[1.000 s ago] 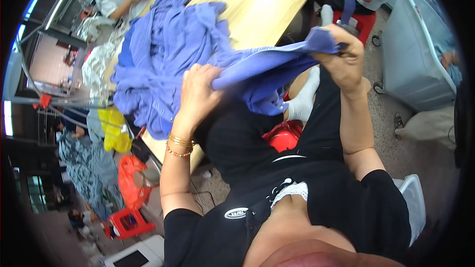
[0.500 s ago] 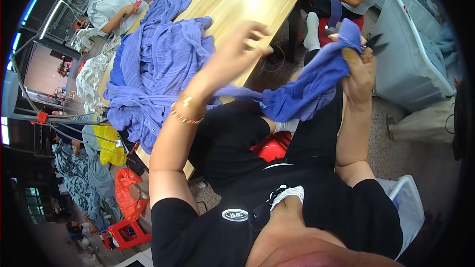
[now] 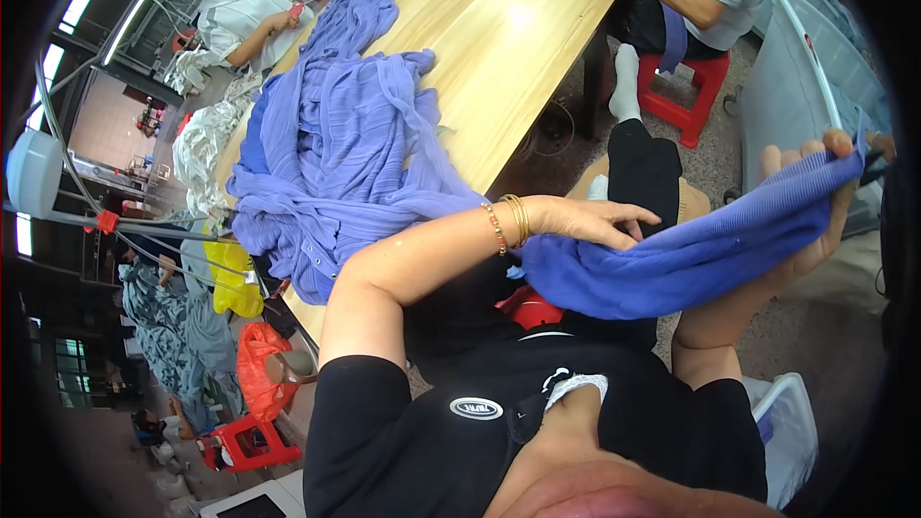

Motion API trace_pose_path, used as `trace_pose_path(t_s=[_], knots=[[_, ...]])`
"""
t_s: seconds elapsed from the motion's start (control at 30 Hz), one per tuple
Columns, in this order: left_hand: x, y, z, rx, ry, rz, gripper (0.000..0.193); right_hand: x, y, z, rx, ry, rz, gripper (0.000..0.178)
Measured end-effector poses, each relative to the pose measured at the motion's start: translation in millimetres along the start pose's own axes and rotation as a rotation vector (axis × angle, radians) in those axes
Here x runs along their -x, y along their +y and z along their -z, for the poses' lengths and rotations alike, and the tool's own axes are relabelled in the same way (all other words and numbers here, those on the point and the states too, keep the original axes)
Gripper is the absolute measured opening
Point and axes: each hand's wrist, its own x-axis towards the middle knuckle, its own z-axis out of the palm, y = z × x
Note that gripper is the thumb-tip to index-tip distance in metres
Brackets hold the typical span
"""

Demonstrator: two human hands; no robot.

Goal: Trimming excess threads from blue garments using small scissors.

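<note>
1. So, right hand point(image 3: 840, 215) has swung out to the far right of frame, clutching one end of the purple cloth point(image 3: 672, 273), which stretches right of centre.
2. Left hand point(image 3: 580, 221) was up by the bench point(image 3: 499, 58); now it's mid-frame at the cloth, fingers apart, can't tell if gripping.

Just off the wooden table's point(image 3: 499, 67) near end, this person's right hand point(image 3: 837, 225) grips blue-violet cloth point(image 3: 672, 264), left hand point(image 3: 587, 223) at its edge; a purple heap point(image 3: 336, 134) sprawls over the tabletop.
</note>
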Motion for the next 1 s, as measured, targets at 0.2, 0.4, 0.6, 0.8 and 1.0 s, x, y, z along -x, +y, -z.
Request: trace_pose_path(t_s=[0.2, 0.4, 0.6, 0.8, 1.0], knots=[[-5, 12, -22, 0.506, -0.018, 0.051, 0.088, -19, -16, 35, 0.161, 0.077, 0.091, 0.045], [50, 35, -10, 0.972, 0.038, 0.029, 0.082, 2, -34, 134, 0.437, 0.751, 0.109, 0.042], [73, 149, 29, 0.459, 0.516, -0.143, 0.053, 100, 8, 203, 0.314, 0.516, -0.596, 0.050], [96, 206, 209, 0.571, 0.759, -0.613, 0.023, 141, 27, 224, 0.533, 0.767, -0.646, 0.058], [160, 211, 351, 0.424, 1.385, -0.085, 0.037, 157, 25, 239, 0.612, 0.776, -0.741, 0.052]])
